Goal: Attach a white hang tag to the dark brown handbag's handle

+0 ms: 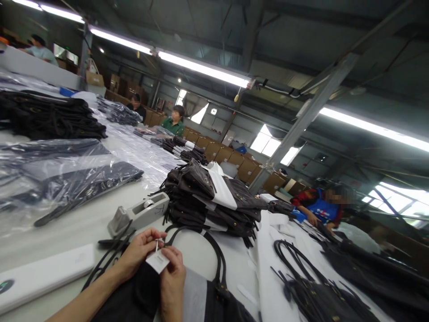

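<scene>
My left hand (pixel 139 250) comes in from the lower left, forearm laid low across the desk (pixel 83 223), fingers curled, thumb and forefinger pinched on the thin white string of the small white tag (pixel 157 260). The tag lies just right of that hand, right between my two hands, tilted with its long side running from upper left down to lower right. Under it is the dark handbag (pixel 140 295) I have in front of me, its looped strap (pixel 217 259) arching away to the right. My right hand (pixel 172 277) stands more upright, wrist near the bottom edge, its fingers closed against the tag's right edge. Both hands touch the tag; the left has the string end, the right the card. Beyond my left hand a grey tape dispenser (pixel 139 214) sits near, and further right a stack of dark bags (pixel 211 197).
</scene>
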{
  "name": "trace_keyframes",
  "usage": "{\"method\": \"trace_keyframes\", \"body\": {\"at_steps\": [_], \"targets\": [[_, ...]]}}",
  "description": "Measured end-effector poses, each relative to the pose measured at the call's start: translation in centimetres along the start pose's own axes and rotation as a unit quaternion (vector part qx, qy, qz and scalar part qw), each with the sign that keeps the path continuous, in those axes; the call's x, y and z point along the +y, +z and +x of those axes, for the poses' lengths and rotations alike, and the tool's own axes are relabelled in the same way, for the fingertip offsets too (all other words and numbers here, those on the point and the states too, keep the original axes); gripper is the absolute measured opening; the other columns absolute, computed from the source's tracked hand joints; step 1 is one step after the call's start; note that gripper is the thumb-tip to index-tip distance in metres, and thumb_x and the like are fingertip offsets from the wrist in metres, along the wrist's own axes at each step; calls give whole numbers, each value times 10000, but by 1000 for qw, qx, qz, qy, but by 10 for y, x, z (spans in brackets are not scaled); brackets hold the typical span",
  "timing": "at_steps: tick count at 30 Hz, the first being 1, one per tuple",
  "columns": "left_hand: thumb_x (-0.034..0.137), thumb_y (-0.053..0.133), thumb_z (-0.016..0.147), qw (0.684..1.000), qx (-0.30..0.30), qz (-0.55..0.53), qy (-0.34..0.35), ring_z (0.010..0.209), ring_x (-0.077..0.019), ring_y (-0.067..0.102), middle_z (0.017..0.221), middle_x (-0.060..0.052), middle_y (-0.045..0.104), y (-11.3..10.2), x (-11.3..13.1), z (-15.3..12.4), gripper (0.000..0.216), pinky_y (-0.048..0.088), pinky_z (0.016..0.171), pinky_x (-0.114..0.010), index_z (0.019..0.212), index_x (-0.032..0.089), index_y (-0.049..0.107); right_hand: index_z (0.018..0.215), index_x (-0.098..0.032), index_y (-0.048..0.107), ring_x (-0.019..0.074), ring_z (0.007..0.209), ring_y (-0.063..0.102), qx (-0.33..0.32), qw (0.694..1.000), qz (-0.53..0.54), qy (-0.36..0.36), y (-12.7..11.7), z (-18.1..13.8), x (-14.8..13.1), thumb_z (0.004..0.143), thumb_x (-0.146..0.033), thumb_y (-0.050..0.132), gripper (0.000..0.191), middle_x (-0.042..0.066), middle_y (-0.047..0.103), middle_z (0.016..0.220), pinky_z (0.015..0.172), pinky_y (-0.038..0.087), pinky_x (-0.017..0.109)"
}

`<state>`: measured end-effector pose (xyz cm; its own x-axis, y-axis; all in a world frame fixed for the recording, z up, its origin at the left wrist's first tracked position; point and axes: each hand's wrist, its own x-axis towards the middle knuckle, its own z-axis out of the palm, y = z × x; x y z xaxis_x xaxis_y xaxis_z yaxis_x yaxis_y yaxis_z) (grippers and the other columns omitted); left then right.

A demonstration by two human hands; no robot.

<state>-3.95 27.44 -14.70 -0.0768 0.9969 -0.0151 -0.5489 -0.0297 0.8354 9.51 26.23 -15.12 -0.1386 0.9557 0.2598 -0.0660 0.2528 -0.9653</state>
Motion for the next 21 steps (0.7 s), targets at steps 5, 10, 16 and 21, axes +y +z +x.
{"method": "trace_keyframes", "body": {"at_steps": [5, 10, 16, 21], "targets": [[356, 773, 716, 998, -28, 45, -31, 727, -96, 634, 1101, -32, 661, -1, -1, -1, 374, 476, 566, -173, 861, 202, 464, 826, -147, 665, 65, 450, 401, 51, 991, 34, 123, 0, 4, 6, 735, -668, 591, 533, -24, 526, 554, 424, 319, 196], [396, 799, 699, 998, -39, 2, -43, 850, -130, 650, 1022, -59, 689, 1, 7, -4, 551, 521, 788, -246, 1071, 212, 437, 708, -138, 585, 46, 411, 308, 111, 979, 66, 158, -1, 8, 7, 709, -737, 551, 600, -58, 440, 473, 399, 216, 191], [450, 819, 650, 997, -59, -1, -48, 902, -198, 656, 1080, -116, 675, 6, 19, -11, 828, 506, 830, -308, 1278, 206, 338, 681, -139, 599, 99, 580, 427, 114, 988, -31, 103, 3, 5, 1, 718, -549, 623, 412, -23, 529, 595, 533, 368, 218], [324, 809, 669, 995, -83, 32, -34, 889, -183, 647, 1097, -109, 675, 1, 16, -8, 903, 485, 803, -289, 1377, 231, 258, 653, -145, 625, 100, 576, 402, 67, 983, -147, 84, 5, 5, -12, 770, -435, 562, 319, -28, 506, 576, 527, 331, 221]]}}
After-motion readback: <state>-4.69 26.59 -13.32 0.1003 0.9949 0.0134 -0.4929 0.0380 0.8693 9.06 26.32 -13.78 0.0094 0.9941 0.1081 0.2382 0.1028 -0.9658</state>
